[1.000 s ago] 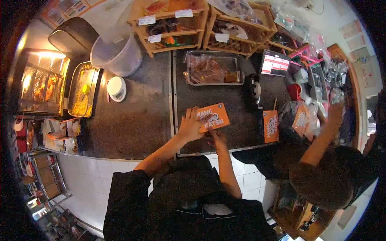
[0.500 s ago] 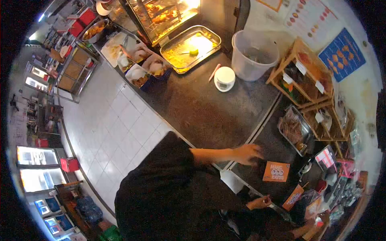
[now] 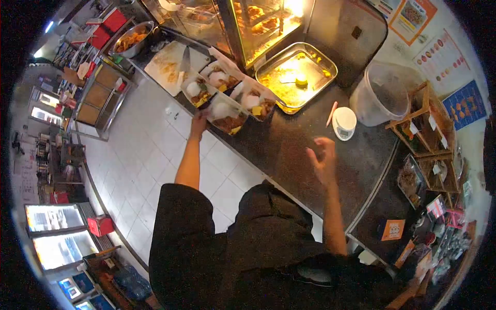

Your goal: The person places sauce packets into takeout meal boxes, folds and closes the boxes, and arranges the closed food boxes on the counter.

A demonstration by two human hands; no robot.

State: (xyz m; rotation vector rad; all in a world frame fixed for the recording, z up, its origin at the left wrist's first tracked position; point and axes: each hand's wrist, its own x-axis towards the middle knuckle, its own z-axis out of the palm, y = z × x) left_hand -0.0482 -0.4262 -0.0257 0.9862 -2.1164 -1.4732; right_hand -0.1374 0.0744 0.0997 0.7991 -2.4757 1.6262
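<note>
So the left hand (image 3: 198, 125) is right up at the near-left corner of the front rice box (image 3: 220, 128), which sits at the tabletop (image 3: 289, 155) edge with the other filled boxes just behind it, though I can't tell if that grip is actually closed on it. The right hand (image 3: 324, 161) is well off to the right of the box, grip wide with nothing in it, near the white scale (image 3: 344, 123).

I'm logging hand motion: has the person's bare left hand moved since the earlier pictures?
Yes: the left hand moved leftward, past the round white scale, to the open rectangular food boxes.
</note>
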